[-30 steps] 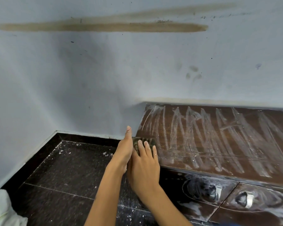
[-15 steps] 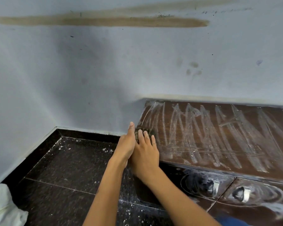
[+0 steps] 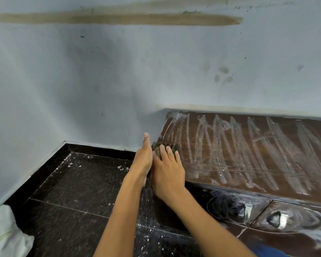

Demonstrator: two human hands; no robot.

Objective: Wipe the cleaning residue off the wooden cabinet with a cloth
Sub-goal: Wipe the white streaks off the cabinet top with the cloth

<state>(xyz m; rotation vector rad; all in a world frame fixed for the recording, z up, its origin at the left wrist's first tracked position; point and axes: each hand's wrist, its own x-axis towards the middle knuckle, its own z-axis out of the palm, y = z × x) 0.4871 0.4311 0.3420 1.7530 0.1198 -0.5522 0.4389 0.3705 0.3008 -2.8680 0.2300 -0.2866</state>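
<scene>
Cabinet (image 3: 267,156) top dark brown wood, dull under chalky white streaks; glossy front with shiny metal handles (image 3: 278,218); cloth (image 3: 157,148) coarse, dark woven; floor (image 3: 72,191) polished black speckled stone; wall (image 3: 119,80) matt paint, stained

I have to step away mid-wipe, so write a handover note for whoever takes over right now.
Right hand: straight fingers press the cloth onto the cabinet top's left end.
Left hand: open, fingers straight, held edge-up against the cabinet's left edge beside the cloth.
Done: nothing visibly wiped clean.
Left: white residue streaks across the whole top; residue swirls around the front handles.
</scene>
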